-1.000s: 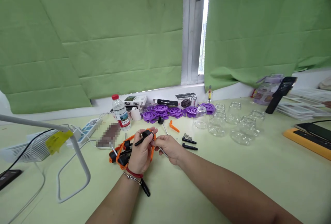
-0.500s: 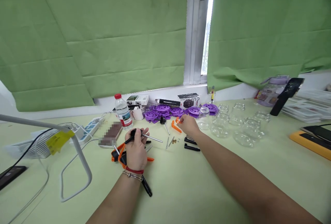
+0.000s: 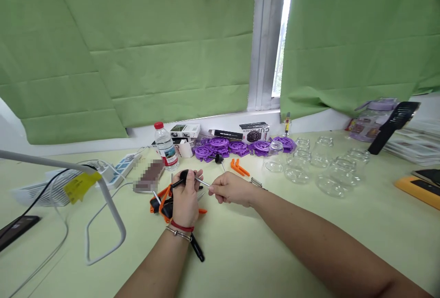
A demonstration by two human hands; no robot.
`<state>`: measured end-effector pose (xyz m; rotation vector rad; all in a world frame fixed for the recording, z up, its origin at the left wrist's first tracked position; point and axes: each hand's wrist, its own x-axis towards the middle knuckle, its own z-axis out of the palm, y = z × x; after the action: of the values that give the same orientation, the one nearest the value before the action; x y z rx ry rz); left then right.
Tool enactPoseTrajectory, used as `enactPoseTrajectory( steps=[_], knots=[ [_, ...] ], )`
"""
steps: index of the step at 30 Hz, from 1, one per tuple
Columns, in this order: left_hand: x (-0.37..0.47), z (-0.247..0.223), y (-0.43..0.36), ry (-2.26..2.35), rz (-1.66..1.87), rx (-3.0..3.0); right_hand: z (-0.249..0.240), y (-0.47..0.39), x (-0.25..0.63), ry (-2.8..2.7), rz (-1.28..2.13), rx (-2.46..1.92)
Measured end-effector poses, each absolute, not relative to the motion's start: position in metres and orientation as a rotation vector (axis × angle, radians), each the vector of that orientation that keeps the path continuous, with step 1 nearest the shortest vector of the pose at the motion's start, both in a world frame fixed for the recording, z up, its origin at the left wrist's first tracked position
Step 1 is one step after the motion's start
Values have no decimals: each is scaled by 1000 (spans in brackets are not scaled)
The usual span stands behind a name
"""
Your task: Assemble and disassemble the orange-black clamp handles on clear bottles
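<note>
My left hand (image 3: 185, 201) is closed around a metal rod with a black knob (image 3: 184, 176); its bare shaft points right. My right hand (image 3: 233, 190) pinches the far end of that shaft, fingers pressed together. Beneath and left of my left hand lies a black and orange assembly (image 3: 165, 206), partly hidden by the hand, and a black handle (image 3: 197, 247) sticks out below the wrist. Beyond my right hand are two orange clips (image 3: 239, 168) and a second black-knobbed rod (image 3: 218, 158). A coil spring (image 3: 256, 182) shows just behind the right wrist.
Purple wheel-like plastic parts (image 3: 220, 144) line the back, before small boxes (image 3: 185, 130). A water bottle (image 3: 166, 149) stands back left. Several clear glass jars (image 3: 297, 169) stand at the right. A grey stand (image 3: 106, 197) with cables is at the left.
My right hand has left the orange clips and come back toward me and left, onto the rod's end. My left hand keeps its hold. The view has shifted slightly.
</note>
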<state>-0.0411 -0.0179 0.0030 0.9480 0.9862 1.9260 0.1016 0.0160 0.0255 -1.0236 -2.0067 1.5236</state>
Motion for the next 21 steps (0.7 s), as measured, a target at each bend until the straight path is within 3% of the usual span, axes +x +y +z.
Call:
enactPoseTrajectory(
  steps=[2, 7, 11, 17, 21],
  knots=[
    [-42, 2, -18, 1054, 1929, 906, 26, 17, 96, -1967, 1449, -1147],
    [-37, 2, -23, 1352, 1745, 876, 21, 52, 83, -1978, 869, -1567],
    [-27, 8, -40, 1431, 1433, 1477, 11, 70, 69, -2016, 653, -1718],
    [-15, 14, -61, 1149, 1018, 2530, 9, 67, 58, -2147, 437, -1746],
    [-11, 16, -69, 1020, 1038, 2855, 18, 44, 55, -2303, 161, -1556]
  ],
)
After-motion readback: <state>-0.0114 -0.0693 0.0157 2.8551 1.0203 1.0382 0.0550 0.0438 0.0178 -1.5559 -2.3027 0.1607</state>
